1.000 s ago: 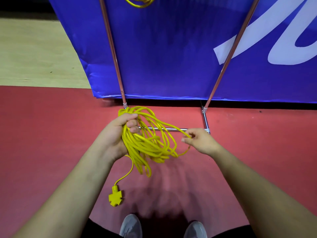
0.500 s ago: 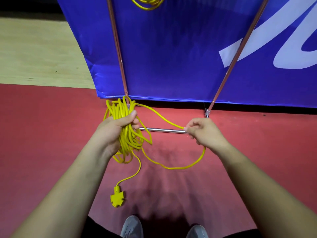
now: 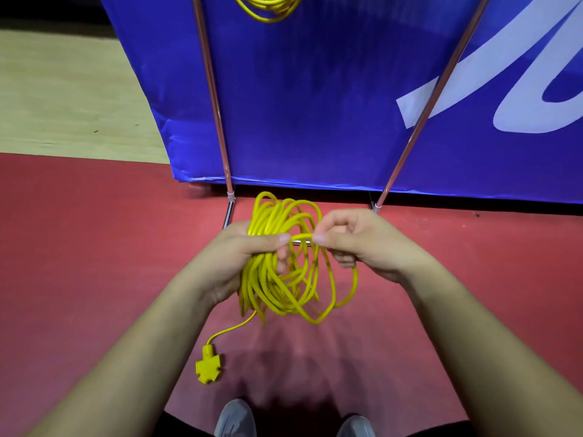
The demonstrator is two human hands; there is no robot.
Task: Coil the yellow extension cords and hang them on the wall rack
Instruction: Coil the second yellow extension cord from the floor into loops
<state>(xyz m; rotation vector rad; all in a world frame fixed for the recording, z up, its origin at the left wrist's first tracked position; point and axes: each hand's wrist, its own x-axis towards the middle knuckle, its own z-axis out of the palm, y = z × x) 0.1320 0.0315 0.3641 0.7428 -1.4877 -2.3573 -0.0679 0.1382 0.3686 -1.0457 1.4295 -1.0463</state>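
Note:
A yellow extension cord (image 3: 277, 279) hangs in a loose bundle of several loops in front of me. My left hand (image 3: 239, 257) grips the bundle near its top. My right hand (image 3: 359, 241) pinches a strand beside the left thumb, and a loop trails down below it. The cord's yellow multi-outlet socket end (image 3: 209, 369) dangles below on a short length. Another coil of yellow cord (image 3: 268, 7) hangs at the top edge of the view, against the blue panel, between the rack's metal poles (image 3: 214, 99).
A blue banner panel (image 3: 315, 105) stands straight ahead with a second slanted pole (image 3: 426, 115) in front of it. The rack's base bar (image 3: 228, 211) lies on the red floor (image 3: 79, 247). My grey shoes (image 3: 235, 419) show at the bottom. Pale wooden floor lies at left.
My right hand came in from the right to meet my left hand, bringing the wide slack loop onto the bundle. The bundle now hangs fuller below my left hand.

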